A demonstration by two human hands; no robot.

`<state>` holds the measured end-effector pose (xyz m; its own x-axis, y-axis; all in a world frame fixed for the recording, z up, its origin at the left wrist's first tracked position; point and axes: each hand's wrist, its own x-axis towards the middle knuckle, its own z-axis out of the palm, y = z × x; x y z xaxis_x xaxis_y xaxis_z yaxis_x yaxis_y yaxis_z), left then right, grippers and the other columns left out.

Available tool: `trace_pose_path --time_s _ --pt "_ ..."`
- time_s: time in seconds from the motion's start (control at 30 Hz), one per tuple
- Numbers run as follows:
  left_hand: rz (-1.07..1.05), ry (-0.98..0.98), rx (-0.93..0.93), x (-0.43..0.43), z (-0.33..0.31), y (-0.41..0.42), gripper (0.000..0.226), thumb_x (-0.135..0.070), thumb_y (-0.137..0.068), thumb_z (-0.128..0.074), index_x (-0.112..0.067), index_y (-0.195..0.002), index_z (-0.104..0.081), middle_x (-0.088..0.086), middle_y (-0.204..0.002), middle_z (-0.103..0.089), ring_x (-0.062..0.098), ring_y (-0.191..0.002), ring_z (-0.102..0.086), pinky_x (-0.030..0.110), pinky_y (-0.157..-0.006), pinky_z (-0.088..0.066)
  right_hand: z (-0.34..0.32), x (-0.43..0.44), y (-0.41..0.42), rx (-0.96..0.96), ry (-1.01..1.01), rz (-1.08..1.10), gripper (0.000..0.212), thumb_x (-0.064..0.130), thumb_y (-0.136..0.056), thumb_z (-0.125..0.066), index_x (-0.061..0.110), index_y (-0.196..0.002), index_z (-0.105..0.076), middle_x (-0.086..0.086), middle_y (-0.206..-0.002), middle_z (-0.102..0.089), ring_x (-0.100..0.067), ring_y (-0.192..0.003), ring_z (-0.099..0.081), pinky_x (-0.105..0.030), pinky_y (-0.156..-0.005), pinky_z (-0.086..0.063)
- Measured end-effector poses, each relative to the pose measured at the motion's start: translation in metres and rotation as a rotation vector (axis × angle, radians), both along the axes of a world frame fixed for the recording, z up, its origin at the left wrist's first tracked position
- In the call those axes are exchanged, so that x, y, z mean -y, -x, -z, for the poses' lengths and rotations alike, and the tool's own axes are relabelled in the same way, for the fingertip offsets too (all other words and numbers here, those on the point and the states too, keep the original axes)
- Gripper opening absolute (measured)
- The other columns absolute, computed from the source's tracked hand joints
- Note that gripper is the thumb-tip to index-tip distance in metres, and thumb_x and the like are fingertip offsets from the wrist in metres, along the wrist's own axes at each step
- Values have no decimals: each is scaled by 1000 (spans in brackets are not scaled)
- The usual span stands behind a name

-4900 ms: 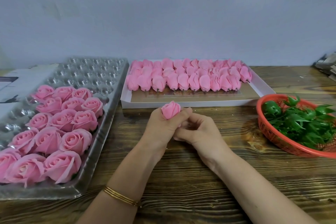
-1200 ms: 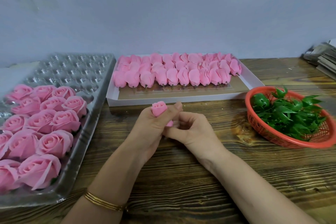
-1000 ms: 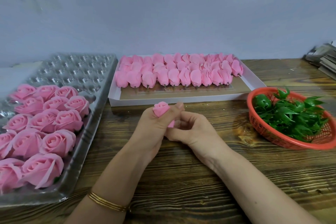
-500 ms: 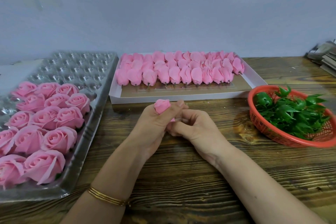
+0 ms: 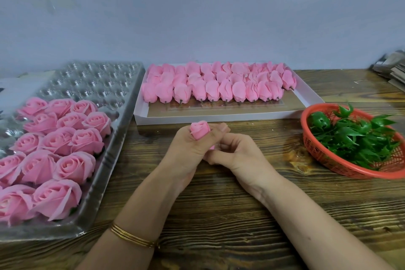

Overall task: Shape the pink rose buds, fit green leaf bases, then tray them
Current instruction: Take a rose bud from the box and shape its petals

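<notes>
Left hand (image 5: pixel 188 149) fisted round bud (image 5: pixel 199 131), top poking out. Right hand (image 5: pixel 237 153) curled, fingertips pinching bud's lower petals. Bud just in front of box (image 5: pixel 219 118). Tray (image 5: pixel 105 85) of roses (image 5: pixel 76 164) left of box. Basket (image 5: pixel 324 155) of leaves (image 5: pixel 350 138) right of box.

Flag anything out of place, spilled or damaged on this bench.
Nothing spilled or damaged. Finished roses sit in the clear tray, unshaped buds in the white box, leaf bases in the red basket; the held bud looks intact. Only the rightmost bud lies slightly off its row.
</notes>
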<state>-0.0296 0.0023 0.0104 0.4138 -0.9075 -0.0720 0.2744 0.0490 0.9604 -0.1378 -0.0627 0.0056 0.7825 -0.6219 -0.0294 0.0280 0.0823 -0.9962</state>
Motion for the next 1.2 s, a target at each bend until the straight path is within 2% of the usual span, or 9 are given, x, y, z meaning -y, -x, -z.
trace_pose_path --time_s 0.1,0.2,0.27,0.4,0.53,0.67,0.8,1.03,1.2 --pt "-32 19 30 -1 1 2 37 -36 -71 -72 -6 -93 -74 13 -86 -74 21 -82 -71 30 -75 -58 -2 2 0 -9 -72 -18 28 -15 -72 -63 8 -84 -76 -6 -70 -65 -16 -73 -60 -28 -77 -49" --pt "-140 18 195 0 3 3 31 -38 -75 -72 -12 -90 -73 10 -84 -75 14 -76 -70 22 -65 -57 -3 7 1 -14 -116 134 37 3 -61 -60 1 -96 -71 -20 -86 -70 -23 -78 -59 -35 -75 -48" --pt "-202 4 367 0 4 1 29 -36 -79 -74 -9 -88 -72 5 -80 -73 9 -73 -67 17 -64 -51 -5 10 3 31 -122 245 27 13 -62 -64 5 -87 -70 -12 -82 -71 -17 -73 -59 -31 -69 -48" --pt "-142 -20 558 0 7 4 28 -33 -85 -75 -7 -76 -68 7 -68 -66 27 -67 -60 43 -69 -52 -9 8 2 116 -155 262 12 19 -74 -71 11 -83 -69 -5 -74 -68 -13 -68 -64 -24 -61 -51" --pt "-73 -65 597 1 9 6 18 -32 -88 -71 -21 -101 -74 -5 -87 -75 15 -84 -70 47 -82 -57 -11 2 -1 97 -141 252 26 17 -72 -81 3 -90 -70 -14 -82 -70 -20 -73 -68 -23 -57 -53" --pt "-127 -79 613 2 11 5 4 -28 -87 -73 -24 -86 -74 -8 -77 -73 13 -75 -68 44 -76 -58 -12 -1 -3 68 -158 276 16 5 -76 -78 4 -89 -70 -14 -80 -69 -22 -74 -66 -24 -59 -54" --pt "-155 -86 690 2 11 6 20 -30 -85 -73 -30 -66 -65 -15 -62 -67 5 -62 -61 31 -63 -50 -13 -1 -3 55 -168 275 14 5 -76 -78 5 -88 -70 -16 -83 -70 -23 -77 -67 -27 -62 -55" --pt "-129 -79 665 0 8 7 6 -29 -86 -73 -25 -90 -76 -11 -81 -75 7 -81 -69 37 -79 -57 -11 0 -4 72 -181 250 17 8 -74 -80 5 -87 -70 -14 -78 -69 -23 -74 -67 -26 -60 -55" --pt "-175 -66 524 1 6 7 26 -31 -86 -73 -11 -72 -69 -5 -59 -64 10 -57 -59 31 -59 -51 -8 -2 -4 125 -228 244 35 32 -76 -77 0 -89 -71 -18 -80 -69 -23 -70 -64 -27 -58 -55"
